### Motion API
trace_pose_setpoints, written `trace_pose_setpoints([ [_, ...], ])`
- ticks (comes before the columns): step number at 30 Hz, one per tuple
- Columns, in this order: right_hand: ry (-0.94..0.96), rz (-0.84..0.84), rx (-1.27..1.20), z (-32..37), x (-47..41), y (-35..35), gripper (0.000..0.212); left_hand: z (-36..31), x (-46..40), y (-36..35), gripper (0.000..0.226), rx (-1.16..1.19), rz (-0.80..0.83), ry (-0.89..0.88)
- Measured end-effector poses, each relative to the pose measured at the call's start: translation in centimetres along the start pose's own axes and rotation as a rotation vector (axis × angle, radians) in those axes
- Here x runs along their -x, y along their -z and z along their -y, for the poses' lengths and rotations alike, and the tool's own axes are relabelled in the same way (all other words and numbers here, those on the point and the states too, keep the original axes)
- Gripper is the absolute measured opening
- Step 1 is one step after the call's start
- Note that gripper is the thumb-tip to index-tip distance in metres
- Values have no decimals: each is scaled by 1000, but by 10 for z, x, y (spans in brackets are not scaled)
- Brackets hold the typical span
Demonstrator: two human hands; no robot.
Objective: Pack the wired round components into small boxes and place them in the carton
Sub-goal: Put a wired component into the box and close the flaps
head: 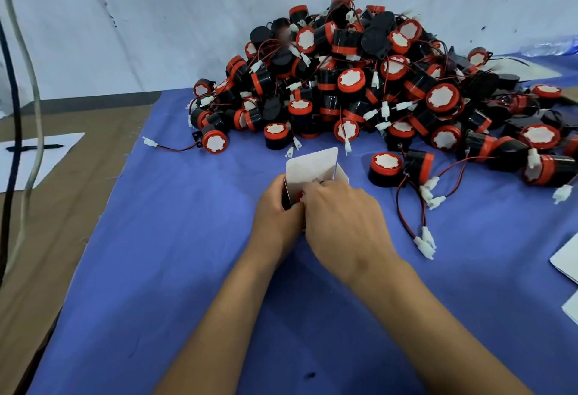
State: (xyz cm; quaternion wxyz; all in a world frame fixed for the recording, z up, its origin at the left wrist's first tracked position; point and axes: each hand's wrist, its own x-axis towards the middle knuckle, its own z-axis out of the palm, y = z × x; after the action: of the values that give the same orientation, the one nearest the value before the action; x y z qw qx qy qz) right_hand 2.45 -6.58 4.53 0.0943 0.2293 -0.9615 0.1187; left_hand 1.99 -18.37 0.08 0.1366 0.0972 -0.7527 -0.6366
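While the small white box (312,169) stands on the blue cloth (175,253) with its flaps up, I see a component's red rim (301,196) at its mouth, caught between my two hands. My left hand (276,210) curls round the box's left side and grips it. My right hand (341,216) covers the opening, fingers bent down onto the component; I cannot tell how far in it sits. Just behind the box lies the pile (375,81) of black-and-red round components, their red and black wires and white plugs tangled through it. Two strays (402,167) sit right of the box, their leads (419,228) trailing toward me. White card (567,261) shows at the right edge. Brown board (78,175), a paper sheet (47,156) and hanging cables (18,81) lie left.
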Motion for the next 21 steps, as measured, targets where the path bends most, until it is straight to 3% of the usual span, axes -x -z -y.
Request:
trace_pose_setpoints([
  [4,-59,-61,-184,-14,-8,-4,17,3,-1,0,23,77,32,35],
  [10,-102,-90,-234,-18,-10,-9,18,6,-4,-2,41,34,16,28],
  [17,-137,-102,-248,-17,-9,-7,5,6,-5,-3,29,35,16,-4],
  [21,-88,-232,-178,-17,-11,-6,12,7,-7,-2,24,15,10,-21],
])
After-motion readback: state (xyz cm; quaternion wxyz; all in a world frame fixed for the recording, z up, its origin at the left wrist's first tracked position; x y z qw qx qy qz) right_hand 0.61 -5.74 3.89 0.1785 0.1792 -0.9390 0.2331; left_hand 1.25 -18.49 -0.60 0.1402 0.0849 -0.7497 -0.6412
